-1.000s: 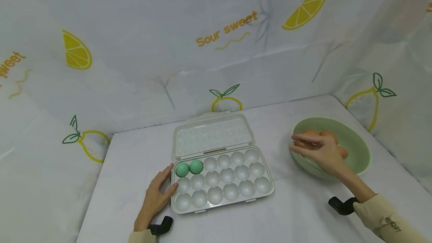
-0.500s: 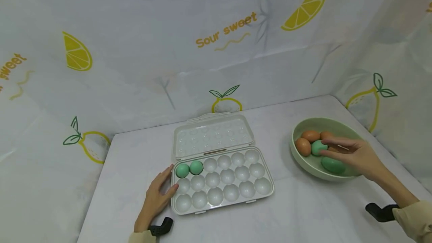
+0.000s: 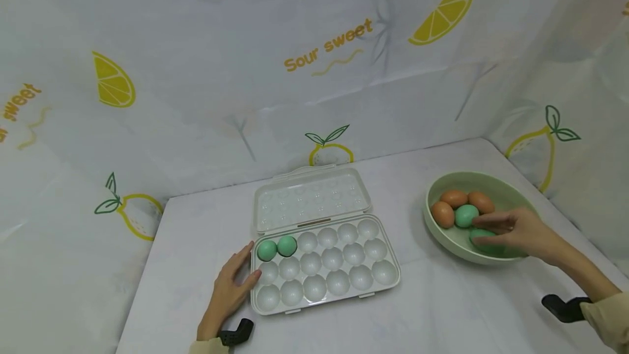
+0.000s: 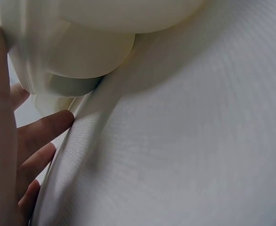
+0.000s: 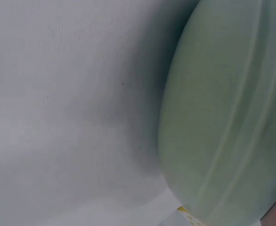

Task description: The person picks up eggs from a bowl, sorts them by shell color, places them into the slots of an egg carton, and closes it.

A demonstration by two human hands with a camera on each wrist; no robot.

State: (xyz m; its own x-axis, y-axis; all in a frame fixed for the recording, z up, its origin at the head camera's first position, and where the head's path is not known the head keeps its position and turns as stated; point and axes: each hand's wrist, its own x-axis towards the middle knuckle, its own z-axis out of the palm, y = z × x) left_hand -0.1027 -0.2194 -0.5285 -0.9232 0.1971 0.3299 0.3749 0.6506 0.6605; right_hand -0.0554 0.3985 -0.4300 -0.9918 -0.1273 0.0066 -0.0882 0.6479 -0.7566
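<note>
The step in hand looked like lifting a green egg (image 3: 484,239) out of the pale green bowl (image 3: 511,193) — best done, by my judgement, with a light fingertip hold, raising it straight up clear of the other eggs before carrying it toward the egg tray (image 3: 388,280). The right hand (image 3: 523,232) reached into the bowl from its near side, fingers curved over that egg; whether they had truly closed on it was unclear, since the hand hid the contact. Another green egg (image 3: 465,216) and three brown eggs (image 3: 454,198) lay just beyond it. Left of the bowl, the left hand (image 3: 230,286) rested flat — fingers relaxed, holding nothing — against the open tray's left edge, near two green eggs (image 3: 277,248) already seated there.
</note>
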